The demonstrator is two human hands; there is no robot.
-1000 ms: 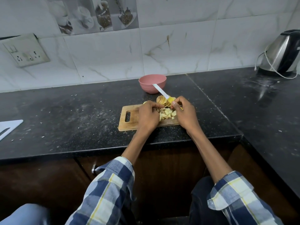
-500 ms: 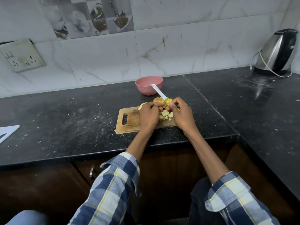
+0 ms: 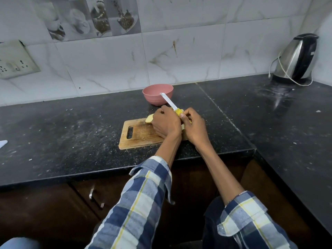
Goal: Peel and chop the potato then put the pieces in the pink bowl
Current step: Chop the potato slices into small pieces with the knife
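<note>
A wooden cutting board (image 3: 138,135) lies on the black counter. My left hand (image 3: 166,124) is cupped over the right part of the board and hides the chopped potato pieces. A pale potato piece (image 3: 149,119) pokes out just left of that hand. My right hand (image 3: 195,127) grips the yellow handle of a knife (image 3: 169,102), whose white blade points up and away toward the pink bowl (image 3: 157,90). The bowl stands just behind the board, and no pieces show inside it.
A steel electric kettle (image 3: 296,58) with its cord stands at the back right corner. A wall socket (image 3: 13,60) is at the left. A white object (image 3: 3,143) lies at the counter's left edge. A cabinet handle (image 3: 96,197) sits below the counter.
My left hand has moved right over the chopped pieces and now covers them. The knife blade has lifted slightly toward the bowl. The camera view has shifted.
</note>
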